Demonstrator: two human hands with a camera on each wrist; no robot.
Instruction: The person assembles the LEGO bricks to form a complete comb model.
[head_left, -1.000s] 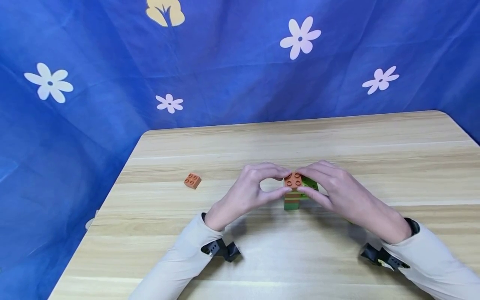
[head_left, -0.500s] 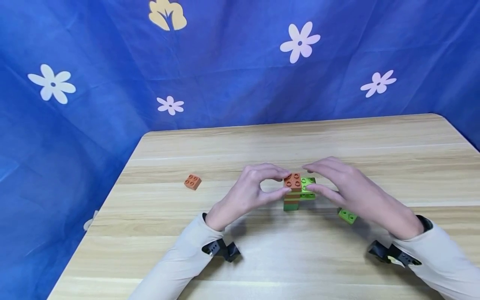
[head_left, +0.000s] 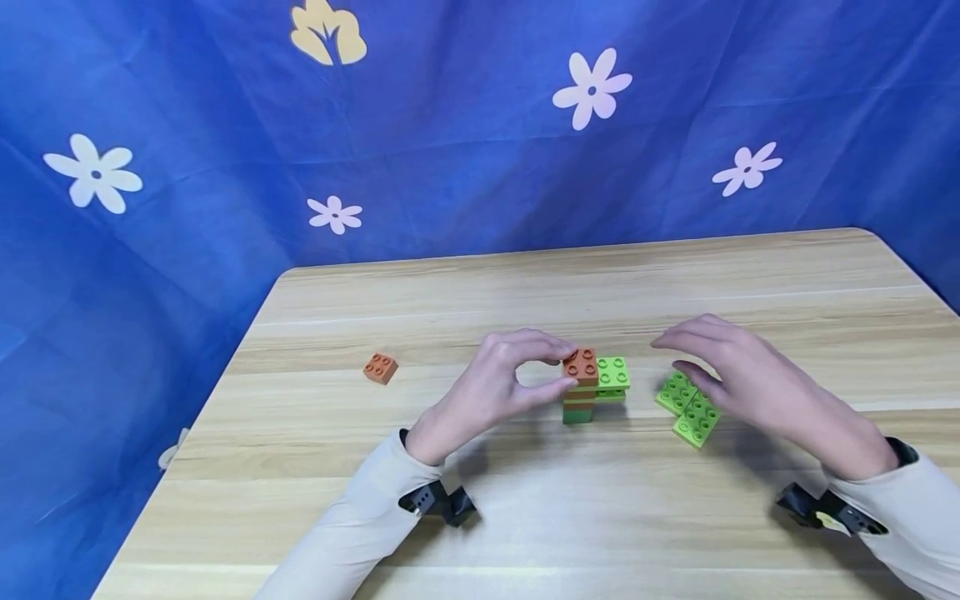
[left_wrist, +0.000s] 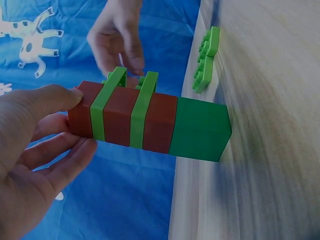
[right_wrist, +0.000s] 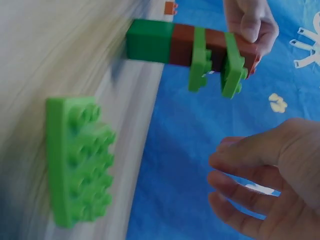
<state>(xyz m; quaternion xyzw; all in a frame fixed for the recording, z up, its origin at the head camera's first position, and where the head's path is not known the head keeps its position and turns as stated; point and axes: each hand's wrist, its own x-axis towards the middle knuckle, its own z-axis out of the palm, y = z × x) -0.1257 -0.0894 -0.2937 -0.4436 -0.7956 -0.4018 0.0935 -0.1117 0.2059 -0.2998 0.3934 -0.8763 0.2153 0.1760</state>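
My left hand (head_left: 491,383) pinches the brown top brick (head_left: 581,367) of an upright stack of toy building bricks. In the left wrist view the stack has a dark green base block (left_wrist: 200,129), with brown bricks and two thin light green plates (left_wrist: 144,110) alternating above it. Both plates stick out to one side, toward the right hand. My right hand (head_left: 757,396) hovers with relaxed fingers and holds nothing. Nearest to it, two loose light green studded plates (head_left: 697,419) lie side by side on the table.
A single brown brick (head_left: 381,368) lies on the wooden table (head_left: 450,300), left of the left hand. Behind the table hangs a blue cloth (head_left: 465,150) with printed flowers.
My right hand has left the top of the stack and moved right, over the loose green plates, which have come into view. The left hand keeps its pinch on the top brick.
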